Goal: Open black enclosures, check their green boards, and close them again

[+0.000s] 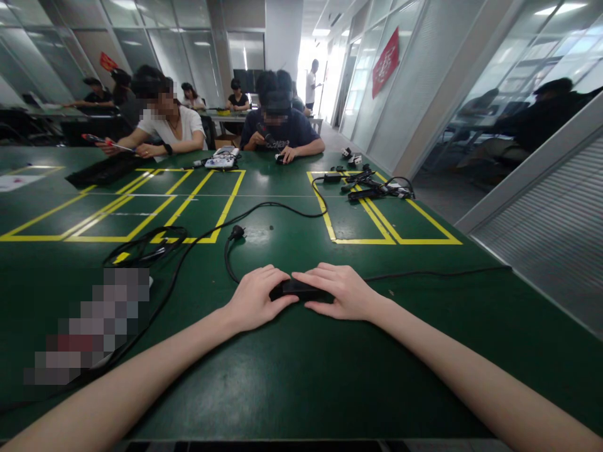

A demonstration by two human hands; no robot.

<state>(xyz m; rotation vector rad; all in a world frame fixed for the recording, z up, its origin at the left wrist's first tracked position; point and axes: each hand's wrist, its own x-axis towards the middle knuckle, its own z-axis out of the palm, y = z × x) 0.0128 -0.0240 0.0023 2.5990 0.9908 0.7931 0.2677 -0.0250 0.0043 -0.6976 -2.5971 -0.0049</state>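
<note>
A small black power adapter lies on the green table in front of me. My left hand rests over its left end and my right hand over its right end. Both have fingers curled loosely onto it. A black cable with a plug runs from the adapter's left side across the table. Another thin cable leads off to the right.
Yellow tape boxes mark the table. A bundle of black cable lies at left, more adapters and cables at far right. Two people sit across the table working; others sit further back. A blurred patch covers something at lower left.
</note>
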